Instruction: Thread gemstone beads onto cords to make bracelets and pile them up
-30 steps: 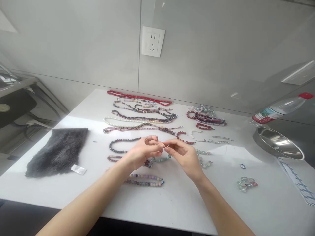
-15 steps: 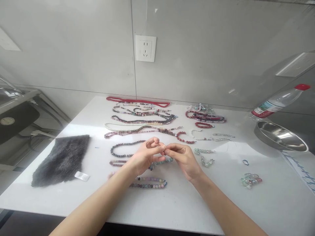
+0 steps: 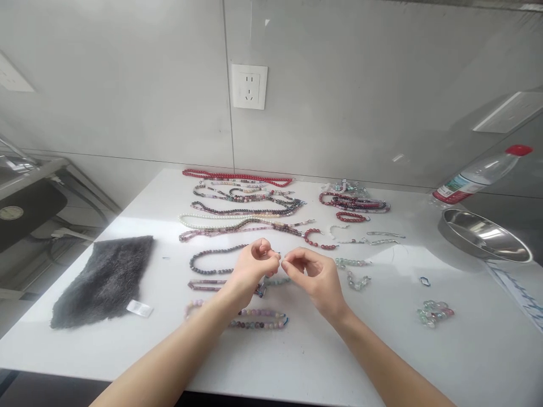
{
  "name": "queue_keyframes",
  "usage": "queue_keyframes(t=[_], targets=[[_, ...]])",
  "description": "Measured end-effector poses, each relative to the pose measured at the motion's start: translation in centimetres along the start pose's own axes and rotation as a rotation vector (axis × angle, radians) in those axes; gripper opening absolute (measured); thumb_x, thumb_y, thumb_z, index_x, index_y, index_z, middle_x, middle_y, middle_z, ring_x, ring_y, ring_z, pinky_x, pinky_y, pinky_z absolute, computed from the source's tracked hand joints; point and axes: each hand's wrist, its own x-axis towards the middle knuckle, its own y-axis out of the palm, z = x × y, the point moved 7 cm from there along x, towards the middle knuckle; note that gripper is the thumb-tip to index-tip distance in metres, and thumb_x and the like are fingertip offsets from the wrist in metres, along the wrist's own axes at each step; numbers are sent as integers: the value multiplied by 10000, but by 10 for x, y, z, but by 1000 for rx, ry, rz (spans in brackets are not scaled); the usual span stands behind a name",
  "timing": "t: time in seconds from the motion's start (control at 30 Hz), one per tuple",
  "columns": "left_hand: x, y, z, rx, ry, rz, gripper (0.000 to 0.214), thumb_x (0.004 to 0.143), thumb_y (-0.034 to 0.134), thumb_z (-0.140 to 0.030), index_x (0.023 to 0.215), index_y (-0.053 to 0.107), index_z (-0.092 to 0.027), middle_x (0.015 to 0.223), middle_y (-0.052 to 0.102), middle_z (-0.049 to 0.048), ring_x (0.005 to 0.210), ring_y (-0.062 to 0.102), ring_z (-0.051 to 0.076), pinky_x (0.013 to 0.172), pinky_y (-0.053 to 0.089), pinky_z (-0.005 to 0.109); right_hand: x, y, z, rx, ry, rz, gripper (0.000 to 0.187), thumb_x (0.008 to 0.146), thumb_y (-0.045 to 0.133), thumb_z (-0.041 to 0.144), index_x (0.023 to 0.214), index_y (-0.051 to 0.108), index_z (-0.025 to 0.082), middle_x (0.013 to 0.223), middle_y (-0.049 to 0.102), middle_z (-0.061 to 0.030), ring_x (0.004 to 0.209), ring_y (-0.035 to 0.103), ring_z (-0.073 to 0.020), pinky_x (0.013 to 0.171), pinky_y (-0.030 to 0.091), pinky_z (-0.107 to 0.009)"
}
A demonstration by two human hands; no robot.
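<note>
My left hand (image 3: pixel 253 268) and my right hand (image 3: pixel 314 276) face each other just above the table, fingertips a small gap apart. Each is closed in a pinch, thumb against fingers. Whatever lies between the fingertips is too small to make out. Under and beside my left hand lie a dark bead string (image 3: pixel 207 268), a brownish-purple strand (image 3: pixel 203 285) and a strand of large pastel beads (image 3: pixel 263 324). A pale green strand (image 3: pixel 278 281) passes partly hidden behind the hands. Right of my right hand are short strings of clear greenish beads (image 3: pixel 353 262).
Several bead strands, including a red one (image 3: pixel 237 177) and a white one (image 3: pixel 203 219), lie toward the wall. A dark furry cloth (image 3: pixel 104 282) is at left. On the right are a steel bowl (image 3: pixel 449 237), a bottle (image 3: pixel 475 178) and a clear bead cluster (image 3: pixel 435 312).
My hands have moved slightly apart; the fingertips were touching before and now show a gap. The bead strands on the table have stayed in place.
</note>
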Motion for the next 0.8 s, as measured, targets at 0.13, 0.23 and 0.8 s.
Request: queue_keyframes(t=[0.13,0.23,0.8], targets=[[-2,-3,-4,63,75,-73,305,750,607,-163,735,304,-205,649,521,-55,556,366,58,543,321,181,-4,-2,12,-115,-137,-62,61,789,694,205,730,680,200,689,609,-19,634,445,-146,621,392,-306],[-3,-4,-11,85,149,-98,328,752,627,-158,732,304,-206,667,568,-47,576,413,64,549,336,184,-2,-2,9,-81,-96,-64,73,802,704,252,753,716,199,707,628,-31,654,476,-156,638,410,-314],[-4,-1,-18,169,214,-92,361,729,678,-146,692,323,-200,691,656,-5,555,470,68,505,318,196,2,-7,-13,110,201,-75,168,737,752,336,766,733,172,775,712,-59,708,590,-167,659,467,-304]])
